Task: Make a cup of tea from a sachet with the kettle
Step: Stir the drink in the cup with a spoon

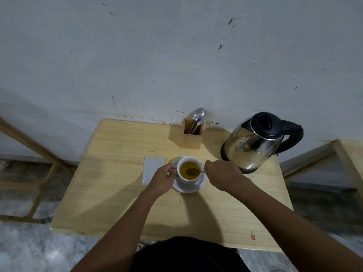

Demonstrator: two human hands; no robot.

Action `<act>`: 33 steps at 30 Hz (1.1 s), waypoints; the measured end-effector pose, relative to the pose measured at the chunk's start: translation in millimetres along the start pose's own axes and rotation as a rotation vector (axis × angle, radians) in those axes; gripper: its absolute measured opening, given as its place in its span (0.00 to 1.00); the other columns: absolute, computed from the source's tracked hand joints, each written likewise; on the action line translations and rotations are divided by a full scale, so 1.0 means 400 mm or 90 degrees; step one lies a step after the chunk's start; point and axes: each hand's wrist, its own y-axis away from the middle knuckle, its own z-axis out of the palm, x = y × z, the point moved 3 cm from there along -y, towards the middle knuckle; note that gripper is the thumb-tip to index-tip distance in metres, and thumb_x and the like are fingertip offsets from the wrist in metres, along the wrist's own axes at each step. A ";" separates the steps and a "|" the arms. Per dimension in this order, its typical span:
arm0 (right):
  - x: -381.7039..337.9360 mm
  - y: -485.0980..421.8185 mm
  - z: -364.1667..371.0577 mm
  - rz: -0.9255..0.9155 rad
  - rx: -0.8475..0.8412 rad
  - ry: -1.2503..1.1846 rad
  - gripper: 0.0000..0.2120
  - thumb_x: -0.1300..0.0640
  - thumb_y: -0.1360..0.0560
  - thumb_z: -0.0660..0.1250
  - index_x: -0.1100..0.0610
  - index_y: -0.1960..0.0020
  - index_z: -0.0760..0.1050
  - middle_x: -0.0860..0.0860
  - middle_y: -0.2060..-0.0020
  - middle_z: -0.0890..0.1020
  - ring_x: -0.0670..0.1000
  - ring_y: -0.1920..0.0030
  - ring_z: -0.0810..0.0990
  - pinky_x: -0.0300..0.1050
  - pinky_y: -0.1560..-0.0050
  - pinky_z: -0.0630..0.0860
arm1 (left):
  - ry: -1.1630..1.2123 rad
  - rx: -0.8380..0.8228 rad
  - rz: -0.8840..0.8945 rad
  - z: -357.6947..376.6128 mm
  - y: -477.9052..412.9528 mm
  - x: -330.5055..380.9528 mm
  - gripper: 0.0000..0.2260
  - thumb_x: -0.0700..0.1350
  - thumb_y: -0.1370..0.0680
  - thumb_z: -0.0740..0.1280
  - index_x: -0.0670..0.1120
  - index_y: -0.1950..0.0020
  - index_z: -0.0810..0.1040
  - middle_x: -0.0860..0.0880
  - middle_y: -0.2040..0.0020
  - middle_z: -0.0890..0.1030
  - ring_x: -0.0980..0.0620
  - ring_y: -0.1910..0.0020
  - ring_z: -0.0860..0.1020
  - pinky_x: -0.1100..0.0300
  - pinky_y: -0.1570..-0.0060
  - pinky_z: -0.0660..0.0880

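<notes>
A white cup (189,178) filled with amber tea stands on a white saucer (202,184) in the middle of the wooden table (110,193). My left hand (162,178) grips the cup's handle on its left side. My right hand (222,174) pinches a metal spoon (193,171) whose bowl is dipped in the tea. A white sachet (152,169) lies flat on the table just left of the cup, partly under my left hand. The steel kettle (255,142) with black lid and handle stands to the back right.
A wooden holder (186,137) with spoons and forks stands at the table's back edge against the wall. Wooden frames stand on the floor at left (39,154) and right (334,154). A small red mark (253,236) sits near the front right corner.
</notes>
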 end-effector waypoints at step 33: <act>-0.045 -0.077 -0.099 0.007 -0.027 0.040 0.07 0.58 0.20 0.60 0.58 0.45 0.74 0.54 0.52 0.81 0.52 0.62 0.74 0.45 0.63 0.68 | 0.032 -0.005 -0.015 -0.004 0.000 -0.005 0.10 0.42 0.20 0.60 0.48 0.41 0.78 0.49 0.49 0.79 0.49 0.47 0.77 0.48 0.47 0.79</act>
